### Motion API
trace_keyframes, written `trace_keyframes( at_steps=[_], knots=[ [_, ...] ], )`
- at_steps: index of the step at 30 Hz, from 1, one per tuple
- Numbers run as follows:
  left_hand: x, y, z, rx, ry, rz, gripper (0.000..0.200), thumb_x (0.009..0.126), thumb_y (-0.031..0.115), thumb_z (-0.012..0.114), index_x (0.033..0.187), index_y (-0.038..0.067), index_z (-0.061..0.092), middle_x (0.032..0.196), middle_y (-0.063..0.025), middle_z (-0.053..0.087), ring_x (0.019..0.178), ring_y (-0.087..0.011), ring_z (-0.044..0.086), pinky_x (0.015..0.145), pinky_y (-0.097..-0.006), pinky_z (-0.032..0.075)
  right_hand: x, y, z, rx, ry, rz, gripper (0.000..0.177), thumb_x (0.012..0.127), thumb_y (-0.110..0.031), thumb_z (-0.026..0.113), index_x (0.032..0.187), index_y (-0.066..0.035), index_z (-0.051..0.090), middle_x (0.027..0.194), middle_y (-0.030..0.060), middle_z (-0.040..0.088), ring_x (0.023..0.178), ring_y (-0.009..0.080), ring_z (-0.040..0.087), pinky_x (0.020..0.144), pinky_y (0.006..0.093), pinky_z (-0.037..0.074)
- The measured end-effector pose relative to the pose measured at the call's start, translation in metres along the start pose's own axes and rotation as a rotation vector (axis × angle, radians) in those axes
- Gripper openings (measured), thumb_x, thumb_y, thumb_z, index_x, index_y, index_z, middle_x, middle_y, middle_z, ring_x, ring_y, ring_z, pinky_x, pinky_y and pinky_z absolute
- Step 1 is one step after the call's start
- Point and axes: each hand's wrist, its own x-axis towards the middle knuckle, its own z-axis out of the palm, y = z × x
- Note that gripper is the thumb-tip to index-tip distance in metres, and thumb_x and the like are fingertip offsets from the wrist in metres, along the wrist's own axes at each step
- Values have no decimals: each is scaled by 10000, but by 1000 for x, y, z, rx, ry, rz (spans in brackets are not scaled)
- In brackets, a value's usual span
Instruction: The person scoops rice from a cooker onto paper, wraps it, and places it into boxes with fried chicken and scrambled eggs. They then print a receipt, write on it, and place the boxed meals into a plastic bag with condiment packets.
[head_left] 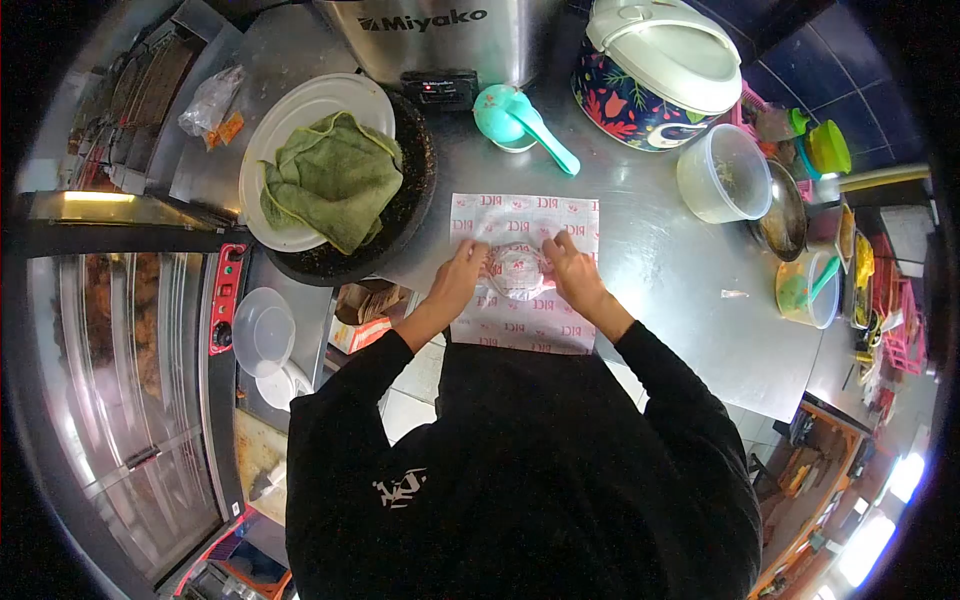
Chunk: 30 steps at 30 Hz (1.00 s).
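Observation:
A square sheet of white paper printed with red "RICE" lettering lies flat on the steel counter in front of me. At its middle sits a round bundle wrapped in the same printed paper, its sides creased and gathered. My left hand is closed at the bundle's left side, fingertips pinching the wrapping paper. On the right side, my right hand is likewise closed, with its fingers bent onto the wrapping paper. What exactly lies inside the bundle is hidden.
Beyond the sheet, a turquoise scoop rests on a small holder. A green cloth lies on a plate over a dark pan at left. A flowered rice cooker and a plastic tub stand at right. The steel counter continues rightward.

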Motion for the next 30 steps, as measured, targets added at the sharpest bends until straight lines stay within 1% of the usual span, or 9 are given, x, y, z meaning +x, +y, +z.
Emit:
trace_keyframes(
  at_steps=[2, 5, 8, 13, 16, 19, 24, 26, 30],
  knots=[
    [3, 7, 7, -179, 76, -77, 250, 801, 65, 589, 1050, 71, 565, 1100, -147, 525, 1137, -330, 488, 899, -427, 436, 3, -13, -4, -219, 160, -25, 251, 696, -100, 699, 931, -88, 611, 974, 135, 584, 889, 314, 601, 809, 404, 505],
    [10, 21, -13, 356, 227, 185, 232, 805, 37, 555, 1037, 37, 544, 1095, -173, 514, 1009, -345, 539, 853, -443, 448, 20, -12, 11, -478, 177, -157, 143, 682, -69, 706, 791, -69, 614, 846, 104, 604, 873, 304, 589, 695, 398, 522],
    [7, 37, -26, 381, 280, 281, 308, 752, -35, 566, 1057, 6, 545, 1059, -174, 520, 992, -351, 535, 928, -422, 425, -1, -18, 7, -272, 354, -159, 95, 702, -50, 705, 780, -38, 654, 816, 96, 638, 851, 268, 627, 700, 393, 533],
    [-11, 105, -92, -132, 219, 305, 269, 771, -55, 631, 1015, -12, 525, 945, -151, 599, 880, -303, 625, 791, -359, 504, -19, -30, -24, 524, 670, -110, 133, 818, 5, 616, 942, -9, 663, 809, 128, 667, 726, 262, 636, 648, 315, 493],
    [-14, 138, -109, -461, 192, 406, 249, 783, -48, 673, 990, -24, 536, 905, -112, 639, 793, -207, 661, 696, -290, 520, -26, -39, -65, 1460, 260, 138, 351, 992, -267, 473, 1122, 29, 610, 983, 90, 669, 887, 208, 646, 795, 294, 500],
    [-10, 161, -99, -599, 239, 533, 230, 770, -78, 683, 960, -34, 563, 911, -80, 650, 769, -136, 652, 683, -252, 514, -33, -75, -108, 1921, 242, 153, 420, 999, -372, 451, 1166, -4, 562, 1044, 71, 625, 908, 132, 614, 808, 298, 497],
    [13, 184, -84, -463, 648, 654, 289, 709, -153, 674, 949, -11, 599, 916, -74, 634, 813, -140, 631, 706, -250, 493, -32, -67, -113, 1619, 656, -45, 517, 936, -450, 539, 1179, 4, 494, 1030, 97, 603, 941, 156, 600, 842, 301, 488],
    [30, 186, -72, -583, 892, 463, 292, 721, -134, 679, 974, -8, 606, 964, -89, 644, 842, -138, 624, 722, -251, 487, -30, -73, -110, 1460, 907, -75, 487, 897, -373, 629, 1161, 5, 475, 997, 83, 589, 904, 144, 575, 817, 283, 469],
    [39, 193, -49, -966, 724, 312, 254, 809, -93, 629, 1051, -17, 622, 997, -89, 647, 853, -147, 622, 746, -254, 487, -31, -72, -103, 1050, 1219, -63, 521, 771, -228, 778, 1119, -4, 463, 994, 71, 547, 908, 145, 534, 834, 288, 438]
  ],
)
